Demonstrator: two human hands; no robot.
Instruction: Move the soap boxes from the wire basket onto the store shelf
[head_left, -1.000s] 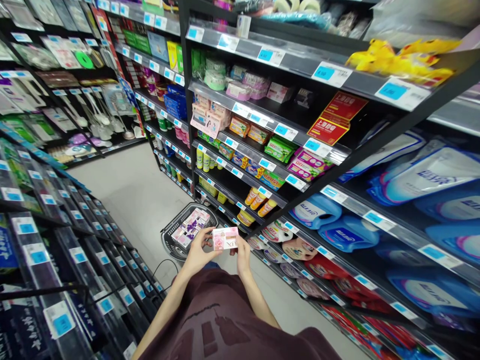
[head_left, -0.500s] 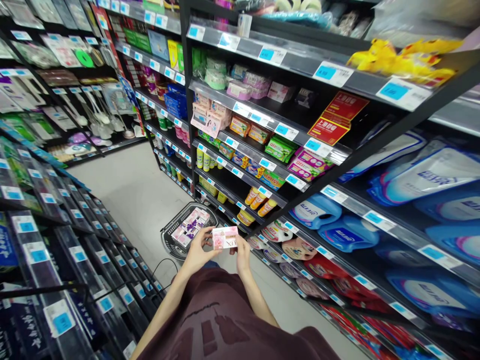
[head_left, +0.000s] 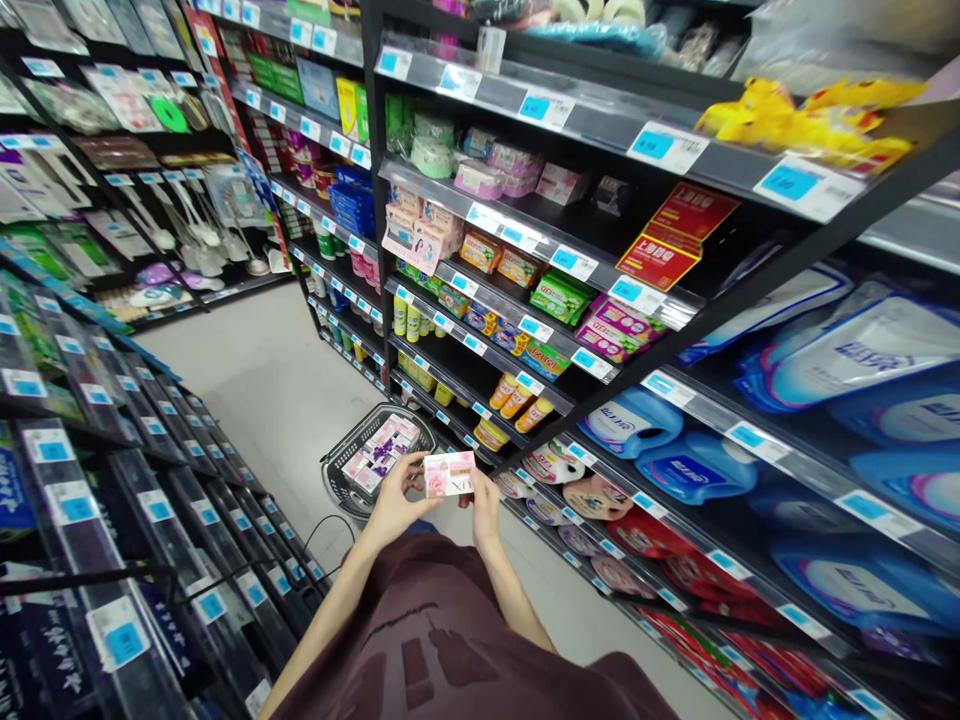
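A small pink and white box (head_left: 448,474) is held up between both hands in front of my dark maroon shirt. My left hand (head_left: 401,492) grips its left end, and my right hand (head_left: 484,500) has hold of its right end. Just beyond and to the left, a black basket (head_left: 335,468) rests on the floor. Several pink, white and purple boxes (head_left: 379,452) lie inside it.
Shelving (head_left: 517,235) with soaps and yellow bottles rises ahead. Blue detergent containers (head_left: 697,465) fill the shelves at the right. Another rack (head_left: 157,500) with price tags runs along the left. The grey floor (head_left: 247,350) stretches between them.
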